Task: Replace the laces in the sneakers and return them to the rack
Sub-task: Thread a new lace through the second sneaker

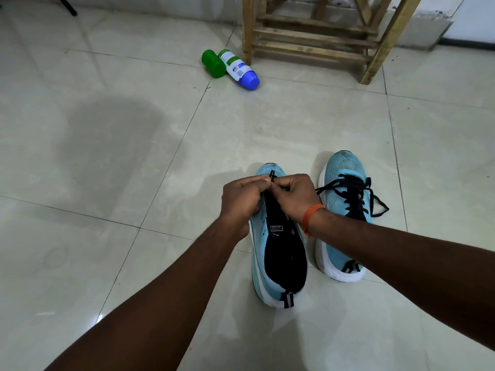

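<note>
The lace (272, 174) shows only as a short dark tip poking up between my knuckles, at the far end of the unlaced sneaker (278, 253), which stands on the floor (134, 156) just in front of me with its heel nearest and its dark tongue laid open. To do this well I should feed the tip through the farthest eyelet flat, not twisted, and draw both ends to an even length before crossing upward (the eyelets themselves are hidden under my fingers). My left hand (241, 199) is curled tight, thumb and forefinger pinching the lace at the tip. My right hand (294, 195) meets it knuckle to knuckle, fingers curled in on the same lace, as far as I can judge. Both forearms reach straight out, wrists bent down. The laced sneaker (345, 167) sits just to the right, and the rack (316, 36) is well beyond, by the far wall.
</note>
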